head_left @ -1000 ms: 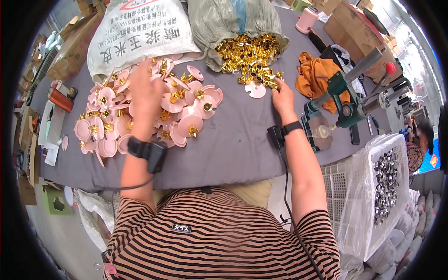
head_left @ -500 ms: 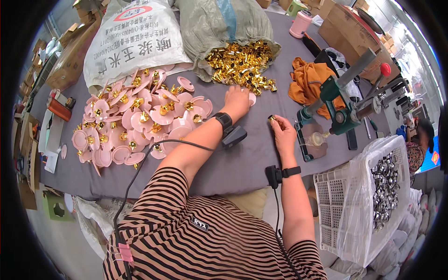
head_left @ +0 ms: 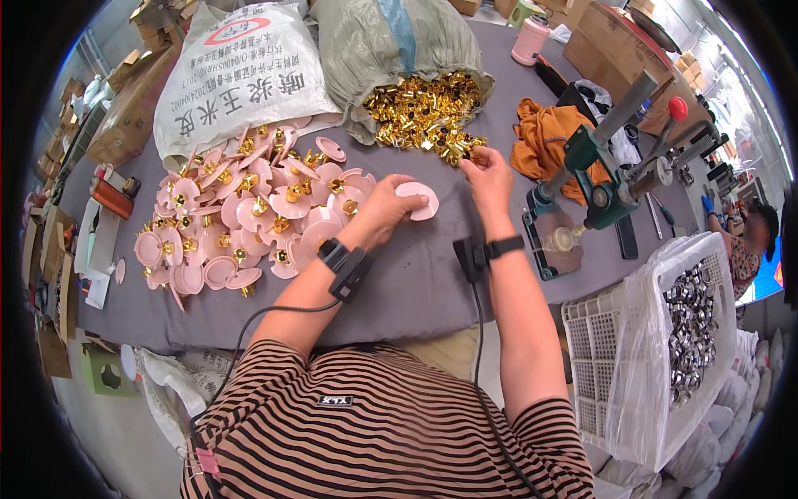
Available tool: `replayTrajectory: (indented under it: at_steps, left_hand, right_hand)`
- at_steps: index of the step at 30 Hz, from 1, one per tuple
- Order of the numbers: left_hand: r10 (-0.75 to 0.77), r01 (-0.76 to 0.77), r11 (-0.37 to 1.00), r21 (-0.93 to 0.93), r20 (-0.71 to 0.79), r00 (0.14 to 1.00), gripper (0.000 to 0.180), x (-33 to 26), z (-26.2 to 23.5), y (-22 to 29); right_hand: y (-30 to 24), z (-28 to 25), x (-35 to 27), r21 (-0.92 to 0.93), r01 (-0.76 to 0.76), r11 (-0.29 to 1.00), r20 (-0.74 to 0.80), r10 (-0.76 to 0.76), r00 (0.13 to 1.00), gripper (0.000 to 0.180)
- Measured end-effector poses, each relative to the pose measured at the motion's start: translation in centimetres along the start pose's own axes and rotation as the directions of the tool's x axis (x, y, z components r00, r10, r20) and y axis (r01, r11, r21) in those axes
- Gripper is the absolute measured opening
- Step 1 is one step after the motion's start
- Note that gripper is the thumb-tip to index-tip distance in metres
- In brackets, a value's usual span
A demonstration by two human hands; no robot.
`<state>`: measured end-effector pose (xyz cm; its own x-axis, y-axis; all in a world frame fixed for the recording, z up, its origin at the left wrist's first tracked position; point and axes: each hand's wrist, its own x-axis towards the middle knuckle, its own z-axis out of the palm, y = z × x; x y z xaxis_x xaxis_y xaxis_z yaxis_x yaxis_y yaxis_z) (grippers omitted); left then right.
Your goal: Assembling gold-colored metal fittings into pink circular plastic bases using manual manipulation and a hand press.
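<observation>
— Fingers [head_left: 397, 193] of the left hand [head_left: 381, 209] close on a pink disc [head_left: 418, 200], pinching its near edge; the disc sits just off the grey tabletop [head_left: 416, 283], between both hands, tilted up as if offered for fitting.

— And the right hand [head_left: 489, 176]?

— Its fingers are curled at the edge of the pile of gold caps [head_left: 424, 112]; whether they grip a cap cannot be told; the heap spills from an open grey-green sack [head_left: 391, 46] within easy reach, likely so pieces can be picked one at a time.

— What lies around?

— Left of the disc, a spread of pink discs with gold centres [head_left: 241, 216], beside a white printed sack [head_left: 241, 75]; right, a green hand press [head_left: 598, 179] bolted near an orange cloth [head_left: 544, 141]; a white crate of silver rings [head_left: 690, 324] stands off the table edge; both wrists carry black bands with cables.
</observation>
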<state>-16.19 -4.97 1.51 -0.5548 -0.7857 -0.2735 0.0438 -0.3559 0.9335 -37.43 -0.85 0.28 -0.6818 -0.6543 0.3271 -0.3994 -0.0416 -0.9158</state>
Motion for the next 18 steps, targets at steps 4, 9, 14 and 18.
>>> replayTrajectory:
  at_steps: [4, 9, 14, 18]
  left_hand:
    - [-0.027, 0.026, 1.0, 0.012, 0.045, 0.999, 0.055, -2.1, -1.2, 0.3]
    - [0.074, -0.068, 0.995, -0.074, 0.072, 0.995, 0.054, -3.8, -1.8, 0.7]
    - [0.223, -0.213, 0.97, -0.121, 0.081, 0.971, 0.045, -4.3, -0.3, 0.1]
    - [0.362, -0.377, 0.916, 0.133, 0.127, 0.924, 0.036, -4.7, 0.1, -0.9]
  right_hand:
    - [0.9, 0.9, -0.2, -0.256, -0.042, 0.966, 0.015, 0.048, 0.999, 0.037]
    - [-3.0, -1.5, -5.6, 0.364, -0.369, 0.855, 0.257, 0.289, 0.922, 0.027]
    - [-6.6, -1.9, -10.7, 0.361, -0.265, 0.894, 0.303, 0.156, 0.94, 0.032]
    - [-7.3, -1.5, -12.2, 0.07, 0.044, 0.997, 0.212, -0.058, 0.976, 0.031]
